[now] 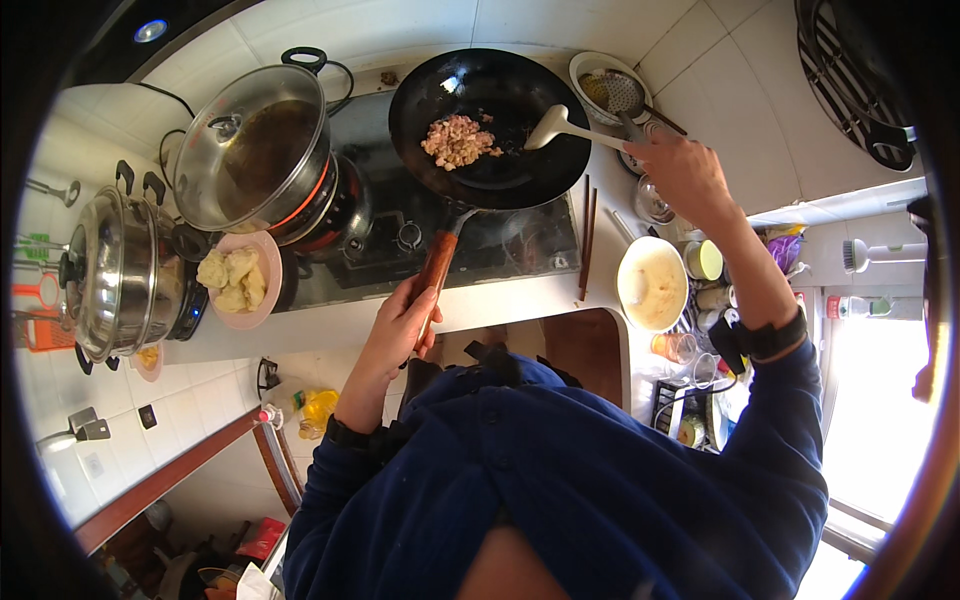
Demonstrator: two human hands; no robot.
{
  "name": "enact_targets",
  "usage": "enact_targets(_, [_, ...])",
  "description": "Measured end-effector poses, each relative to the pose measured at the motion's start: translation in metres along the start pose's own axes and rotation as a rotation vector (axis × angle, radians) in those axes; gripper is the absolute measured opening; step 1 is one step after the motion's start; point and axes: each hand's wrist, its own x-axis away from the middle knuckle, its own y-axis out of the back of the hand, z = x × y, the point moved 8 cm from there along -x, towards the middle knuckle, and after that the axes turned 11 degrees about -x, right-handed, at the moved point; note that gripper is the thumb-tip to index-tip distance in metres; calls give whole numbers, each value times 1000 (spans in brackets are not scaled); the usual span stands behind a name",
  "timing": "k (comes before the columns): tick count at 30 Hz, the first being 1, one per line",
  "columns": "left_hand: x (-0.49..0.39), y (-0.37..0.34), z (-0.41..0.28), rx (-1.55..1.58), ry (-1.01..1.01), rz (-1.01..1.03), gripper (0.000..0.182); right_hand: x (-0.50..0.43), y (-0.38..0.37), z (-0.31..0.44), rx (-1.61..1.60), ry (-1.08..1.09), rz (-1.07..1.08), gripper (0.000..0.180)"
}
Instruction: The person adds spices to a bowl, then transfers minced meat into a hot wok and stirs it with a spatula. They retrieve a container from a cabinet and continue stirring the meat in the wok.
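My left hand grips the wooden handle of a black wok on the gas cooktop. Clumped in the left half of the wok is minced meat, partly pink and partly pale. My right hand holds a pale spatula by its handle over the wok's right side. The spatula's blade is tilted near the inner wall, apart from the main heap of meat; whether it touches the metal I cannot tell. Small meat bits lie scattered near the blade.
Left of the wok stands a large glass-lidded pot, with a plate of pale dough-like pieces before it. Chopsticks lie right of the cooktop. Beyond them are a cream bowl and a bowl with a skimmer. A steamer pot stands far left.
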Motion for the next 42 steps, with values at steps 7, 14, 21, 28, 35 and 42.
enact_targets(7, [-2,-1,3,-6,-11,6,45,-1,-15,0,47,-39,59,27])
enact_targets(14, [-3,1,2,-36,1,-9,45,-31,-31,4,-17,-88,27,34])
enact_targets(21, [-2,0,3,-28,4,-7,45,-12,-14,6,53,-12,55,28])
enact_targets(28, [-2,-2,1,-35,-7,1,41,4,-6,2,82,-28,89,27])
enact_targets(35, [-2,0,1,-49,-5,-9,40,-22,-18,12,10,-37,-6,31])
enact_targets(42, [-1,1,2,-29,-5,-5,45,-22,-16,-3,19,96,-25,31])
